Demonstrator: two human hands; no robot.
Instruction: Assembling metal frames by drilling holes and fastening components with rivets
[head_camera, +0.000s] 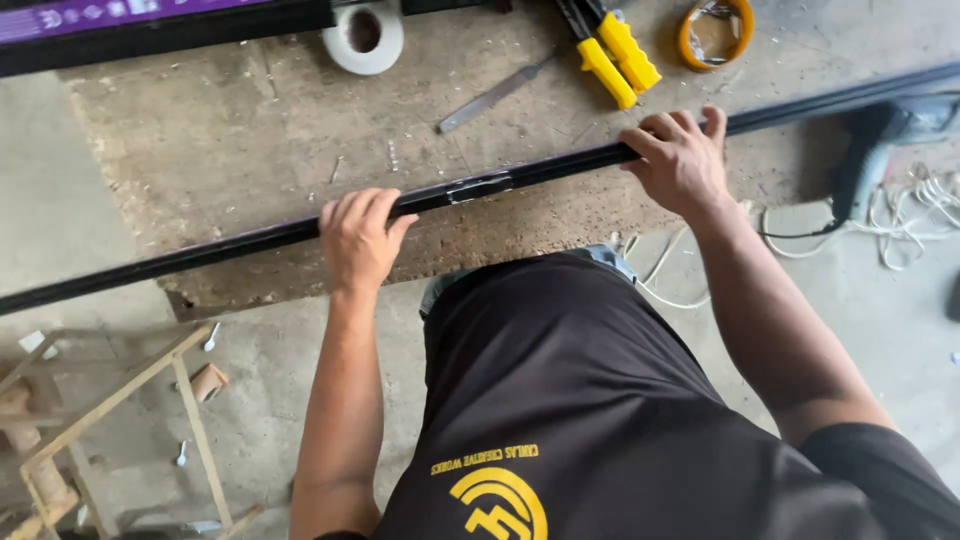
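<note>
The bench (250, 140) carries a long black bar (560, 168) lying along its near edge, its long axis running from lower left up to upper right. The left hand (358, 240) and right hand (680, 160) each have their grip curled around it.

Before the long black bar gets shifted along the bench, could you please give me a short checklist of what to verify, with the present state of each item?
1. Left hand wrapped over the black bar: ok.
2. Right hand wrapped over the same bar: ok.
3. Taped joint lies between the two hands, so both sides are supported: ok; whether the joint is sound: cannot tell.
4. Bench behind the bar free of tools: not ok; a flat file, yellow-handled pliers and a white tape roll lie there.
5. Floor to the right free of snags: not ok; white cables trail there.
6. Bar ends unobstructed: cannot tell, both run out of view.
</note>
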